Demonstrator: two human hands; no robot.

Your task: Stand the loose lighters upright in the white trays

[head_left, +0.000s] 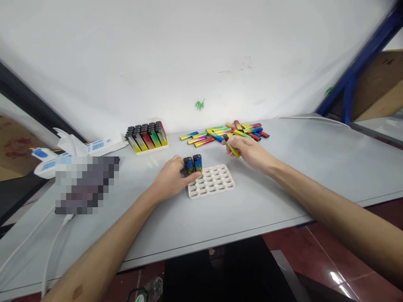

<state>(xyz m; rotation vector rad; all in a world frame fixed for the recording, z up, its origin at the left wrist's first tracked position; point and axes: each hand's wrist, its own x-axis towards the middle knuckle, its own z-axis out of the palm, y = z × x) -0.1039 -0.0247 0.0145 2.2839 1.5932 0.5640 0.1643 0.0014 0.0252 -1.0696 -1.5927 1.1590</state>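
A white tray [217, 180] with rows of slots lies on the table in front of me. Two blue lighters [197, 162] with black tops stand upright at its far left corner. My left hand [171, 178] is closed around that corner, its thumb across the front of the lighters and its other fingers partly hidden behind them. Between the fingers of my right hand [247, 150] is a yellow lighter [233, 150] with a dark top, held tilted above the table beyond the tray. Just behind that hand lies a loose pile of shiny coloured lighters [204, 142].
At the back left stands a second tray [147, 151] filled with upright lighters. White power strips [107, 142] and a pixelated dark object [88, 184] with a white cable [55, 239] lie to the left. A white wall [201, 63] bounds the grey table [151, 235].
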